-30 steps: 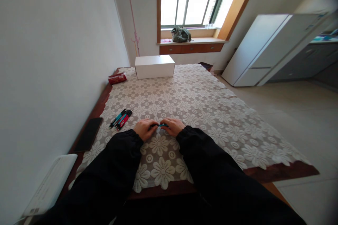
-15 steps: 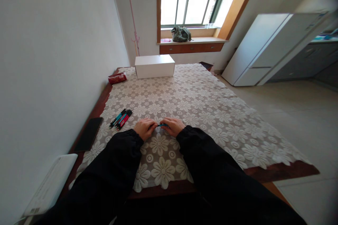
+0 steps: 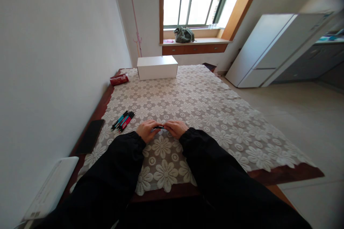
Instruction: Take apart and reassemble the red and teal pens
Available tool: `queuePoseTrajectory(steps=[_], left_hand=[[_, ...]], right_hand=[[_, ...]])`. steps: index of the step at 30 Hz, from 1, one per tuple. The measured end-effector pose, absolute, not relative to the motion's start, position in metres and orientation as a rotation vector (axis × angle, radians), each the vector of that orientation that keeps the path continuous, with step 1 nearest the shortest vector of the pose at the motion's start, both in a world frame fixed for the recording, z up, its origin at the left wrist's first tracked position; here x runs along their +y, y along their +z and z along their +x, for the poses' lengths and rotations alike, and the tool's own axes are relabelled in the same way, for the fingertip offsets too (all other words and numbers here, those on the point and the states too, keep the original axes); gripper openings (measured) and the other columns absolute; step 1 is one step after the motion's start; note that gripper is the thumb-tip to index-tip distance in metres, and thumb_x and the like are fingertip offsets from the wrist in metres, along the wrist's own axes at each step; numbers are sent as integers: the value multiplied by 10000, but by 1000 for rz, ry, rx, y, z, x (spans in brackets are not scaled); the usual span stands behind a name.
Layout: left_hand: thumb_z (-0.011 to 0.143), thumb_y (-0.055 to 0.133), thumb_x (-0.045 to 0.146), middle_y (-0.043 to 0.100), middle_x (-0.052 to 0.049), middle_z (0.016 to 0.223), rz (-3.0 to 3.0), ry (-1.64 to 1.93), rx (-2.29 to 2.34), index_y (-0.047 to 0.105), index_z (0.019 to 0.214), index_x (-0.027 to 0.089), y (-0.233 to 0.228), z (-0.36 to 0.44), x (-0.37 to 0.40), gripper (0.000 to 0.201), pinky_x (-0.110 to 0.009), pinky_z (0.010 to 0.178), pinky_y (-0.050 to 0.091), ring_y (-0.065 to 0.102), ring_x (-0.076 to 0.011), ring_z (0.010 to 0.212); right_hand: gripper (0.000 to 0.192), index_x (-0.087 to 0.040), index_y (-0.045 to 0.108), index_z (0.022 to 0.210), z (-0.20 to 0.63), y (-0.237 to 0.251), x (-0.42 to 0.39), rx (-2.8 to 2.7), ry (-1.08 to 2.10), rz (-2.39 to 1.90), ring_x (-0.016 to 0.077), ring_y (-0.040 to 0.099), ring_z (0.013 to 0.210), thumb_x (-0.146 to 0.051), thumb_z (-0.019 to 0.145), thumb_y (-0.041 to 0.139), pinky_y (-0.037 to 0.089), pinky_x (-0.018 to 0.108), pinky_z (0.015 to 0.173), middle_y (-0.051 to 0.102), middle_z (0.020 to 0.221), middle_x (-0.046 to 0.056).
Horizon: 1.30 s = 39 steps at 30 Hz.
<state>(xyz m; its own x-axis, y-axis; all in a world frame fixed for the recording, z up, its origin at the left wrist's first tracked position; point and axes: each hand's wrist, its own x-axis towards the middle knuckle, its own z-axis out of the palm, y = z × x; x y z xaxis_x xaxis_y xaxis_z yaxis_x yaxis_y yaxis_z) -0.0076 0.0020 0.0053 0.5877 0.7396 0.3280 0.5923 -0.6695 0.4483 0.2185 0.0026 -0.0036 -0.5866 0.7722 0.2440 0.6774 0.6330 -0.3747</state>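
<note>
— So, what do you have on the head camera?

— I see both hands low on the lace tablecloth (image 3: 204, 103), close together. My left hand (image 3: 146, 130) and my right hand (image 3: 176, 128) each pinch one end of a small dark pen (image 3: 158, 127), which lies level between the fingertips, just above the cloth.

— Fingers curled or spread?

— Curled in, thumbs and forefingers pressed on the pen. I cannot tell whether it is one piece or two; it is too small in the picture.

— Anything near the hands?

— A bunch of pens (image 3: 124, 120), teal, red and black, lies on the cloth just left of my left hand, not touching it. A black phone (image 3: 90, 137) sits further left on the bare table edge. At the far end stands a white box (image 3: 157, 67), with a red packet (image 3: 119, 79) beside it near the wall.
</note>
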Motion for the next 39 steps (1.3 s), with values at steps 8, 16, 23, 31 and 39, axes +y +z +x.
queuePoseTrajectory(steps=[8, 16, 23, 31, 39], left_hand=[[920, 543, 301, 720, -31, 992, 2507, 700, 1101, 682, 1056, 249, 6, -7, 2, 201, -329, 866, 521, 659, -182, 940], [911, 559, 305, 723, -29, 1000, 2504, 697, 1091, 674, 1041, 243, 4, -8, 2, 184, -322, 860, 524, 664, -183, 946], [908, 567, 296, 724, -25, 991, 2519, 719, 1089, 676, 1034, 241, 5, -7, 2, 175, -318, 843, 528, 669, -181, 932], [886, 602, 296, 725, -23, 984, 2514, 719, 1103, 680, 1015, 244, 6, -7, 1, 160, -315, 852, 525, 668, -179, 924], [931, 532, 374, 732, -30, 1026, 2501, 690, 1134, 673, 1069, 244, 9, -6, 0, 237, -332, 879, 510, 662, -191, 964]], right_hand=[[247, -233, 595, 1125, 218, -3, 4, -2453, 427, -1228, 169, 640, 819, -350, 909, 619, 418, 250, 691, 691, 918, 29], [157, -227, 635, 1016, 218, 0, 2, -2464, 354, -1181, 174, 643, 856, -347, 944, 562, 416, 248, 684, 696, 982, 42], [176, -229, 644, 1021, 218, 0, 2, -2473, 334, -1191, 175, 642, 841, -341, 970, 518, 410, 252, 675, 697, 974, 38], [226, -217, 656, 967, 218, 0, 2, -2508, 321, -1212, 161, 629, 819, -360, 993, 483, 383, 241, 661, 693, 940, 40], [263, -212, 653, 985, 217, 3, 0, -2513, 285, -1241, 167, 638, 823, -368, 1008, 442, 378, 249, 653, 700, 954, 43]])
